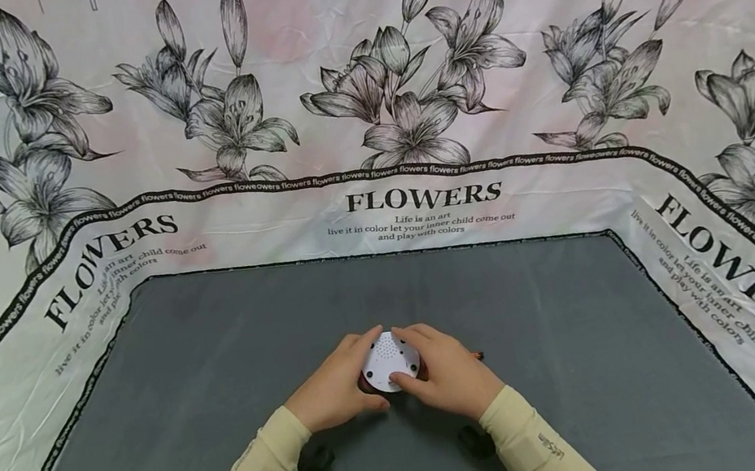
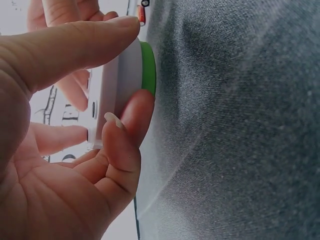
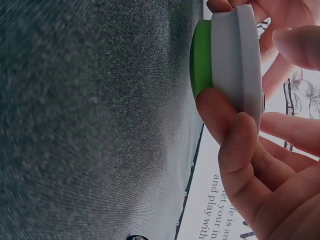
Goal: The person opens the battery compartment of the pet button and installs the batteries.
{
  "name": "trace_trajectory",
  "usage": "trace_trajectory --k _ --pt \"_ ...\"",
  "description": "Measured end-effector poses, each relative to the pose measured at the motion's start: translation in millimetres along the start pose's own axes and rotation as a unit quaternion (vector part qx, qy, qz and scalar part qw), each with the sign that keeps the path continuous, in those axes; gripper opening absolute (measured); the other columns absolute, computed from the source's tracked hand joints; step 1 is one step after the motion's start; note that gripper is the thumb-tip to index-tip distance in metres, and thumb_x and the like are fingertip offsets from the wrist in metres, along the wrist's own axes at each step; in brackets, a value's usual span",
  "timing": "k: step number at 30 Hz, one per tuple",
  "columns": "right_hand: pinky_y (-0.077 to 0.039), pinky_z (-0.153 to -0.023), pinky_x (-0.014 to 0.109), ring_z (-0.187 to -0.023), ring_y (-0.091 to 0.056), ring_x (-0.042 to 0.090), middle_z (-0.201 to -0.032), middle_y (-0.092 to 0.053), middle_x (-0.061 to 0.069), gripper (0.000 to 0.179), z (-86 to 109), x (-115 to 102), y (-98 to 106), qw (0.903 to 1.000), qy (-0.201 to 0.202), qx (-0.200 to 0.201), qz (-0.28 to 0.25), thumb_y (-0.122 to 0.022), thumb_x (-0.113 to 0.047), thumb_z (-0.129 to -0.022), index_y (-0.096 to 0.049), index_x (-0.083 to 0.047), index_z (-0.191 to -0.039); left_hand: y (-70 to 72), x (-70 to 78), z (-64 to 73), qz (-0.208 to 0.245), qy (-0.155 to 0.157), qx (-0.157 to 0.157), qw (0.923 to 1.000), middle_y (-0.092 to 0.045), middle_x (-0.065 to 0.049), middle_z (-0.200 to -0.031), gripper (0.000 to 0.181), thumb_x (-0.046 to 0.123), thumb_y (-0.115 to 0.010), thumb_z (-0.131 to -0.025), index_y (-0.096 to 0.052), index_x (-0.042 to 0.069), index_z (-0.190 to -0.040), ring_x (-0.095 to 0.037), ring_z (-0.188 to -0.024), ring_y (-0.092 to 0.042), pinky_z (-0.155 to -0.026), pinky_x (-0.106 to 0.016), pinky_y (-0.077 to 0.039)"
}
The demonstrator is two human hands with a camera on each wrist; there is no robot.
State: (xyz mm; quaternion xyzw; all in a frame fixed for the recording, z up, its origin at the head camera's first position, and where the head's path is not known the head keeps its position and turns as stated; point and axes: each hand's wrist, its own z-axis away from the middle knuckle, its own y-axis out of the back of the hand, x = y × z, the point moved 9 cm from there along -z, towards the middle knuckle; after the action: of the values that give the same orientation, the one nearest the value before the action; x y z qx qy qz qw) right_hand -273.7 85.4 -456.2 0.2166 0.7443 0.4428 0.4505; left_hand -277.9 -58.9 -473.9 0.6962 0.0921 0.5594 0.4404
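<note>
Pinching one round white-and-green buzzer (image 1: 390,359) between curled fingers and thumbs, the left hand (image 1: 335,386) and right hand (image 1: 454,367) keep it over the gray tabletop (image 1: 215,335), well short of its far edge. Its shell is probably light, stiff, slightly slippery plastic, best held by the side wall. Just past the right hand's outer side lies at least one small red item (image 2: 141,16), partly hidden.

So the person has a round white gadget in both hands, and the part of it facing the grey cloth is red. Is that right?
Not quite: the part facing the grey cloth is a green layer, not red, as the right wrist view shows. The round white gadget is indeed held in both the left hand and the right hand.
</note>
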Motion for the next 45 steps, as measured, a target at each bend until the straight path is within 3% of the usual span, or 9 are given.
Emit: trace_trajectory --k 13,19,28,35,39,45 --pt "-0.058 -0.078 0.028 -0.092 -0.067 0.01 -0.147 -0.066 0.01 0.066 -0.5 1 -3 0.9995 -0.012 -0.023 0.017 -0.082 -0.034 -0.098 -0.06 -0.007 -0.153 -1.3 1.4 0.0 -0.023 -0.023 -0.002 0.9995 -0.057 -0.016 -0.145 0.093 0.02 -0.087 -0.093 -0.035 0.001 -0.168 -0.016 -0.108 -0.059 -0.086 -0.03 -0.051" --pt "-0.061 -0.091 0.039 -0.11 -0.072 0.019 -0.147 -0.066 0.01 0.067 -0.4 0 -3 0.9991 -0.007 -0.019 0.037 -0.083 -0.037 -0.097 -0.06 -0.008 -0.153 -1.5 0.3 0.8 -0.026 -0.022 -0.004 0.9994 -0.057 -0.015 -0.145 0.091 0.022 -0.084 -0.095 -0.034 0.003 -0.169 -0.014 -0.105 -0.059 -0.085 -0.03 -0.051" --pt "-0.056 -0.109 0.045 -0.136 -0.065 0.022 -0.148 -0.067 0.004 0.058 -3.1 -11 -1 0.994 0.049 -0.003 0.098 -0.085 -0.043 -0.094 -0.071 -0.017 -0.144 -2.4 -0.6 2.0 -0.018 -0.026 -0.003 0.9995 -0.058 -0.013 -0.139 0.09 0.021 -0.084 -0.094 -0.036 0.002 -0.168 -0.008 -0.092 -0.059 -0.08 -0.025 -0.053" --pt "-0.059 -0.106 0.043 -0.134 -0.067 0.022 -0.143 -0.071 0.004 0.041 -0.7 -24 3 0.9895 0.104 0.01 0.1 -0.087 -0.034 -0.093 -0.08 -0.015 -0.128 -4.5 -2.0 1.2 -0.023 -0.015 -0.002 0.9996 -0.057 -0.014 -0.144 0.094 0.027 -0.086 -0.094 -0.034 0.005 -0.169 -0.012 -0.103 -0.062 -0.088 -0.031 -0.055" --pt "-0.059 -0.104 0.043 -0.135 -0.067 0.023 -0.144 -0.071 0.005 0.036 1.0 -25 3 0.9887 0.109 0.008 0.102 -0.086 -0.032 -0.095 -0.081 -0.015 -0.125 -5.7 -1.6 0.8 -0.03 -0.013 0.005 0.9995 -0.058 -0.015 -0.145 0.094 0.031 -0.087 -0.093 -0.036 0.005 -0.168 -0.016 -0.111 -0.063 -0.092 -0.038 -0.055" --pt "-0.058 -0.107 0.041 -0.136 -0.066 0.023 -0.143 -0.072 0.004 0.033 0.9 -28 1 0.9859 0.12 -0.006 0.116 -0.087 -0.03 -0.093 -0.081 -0.015 -0.122 -6.3 -1.0 0.3 -0.048 -0.016 0.019 0.9986 -0.058 -0.015 -0.139 0.098 0.035 -0.089 -0.09 -0.038 0.002 -0.167 -0.015 -0.104 -0.062 -0.088 -0.036 -0.055"
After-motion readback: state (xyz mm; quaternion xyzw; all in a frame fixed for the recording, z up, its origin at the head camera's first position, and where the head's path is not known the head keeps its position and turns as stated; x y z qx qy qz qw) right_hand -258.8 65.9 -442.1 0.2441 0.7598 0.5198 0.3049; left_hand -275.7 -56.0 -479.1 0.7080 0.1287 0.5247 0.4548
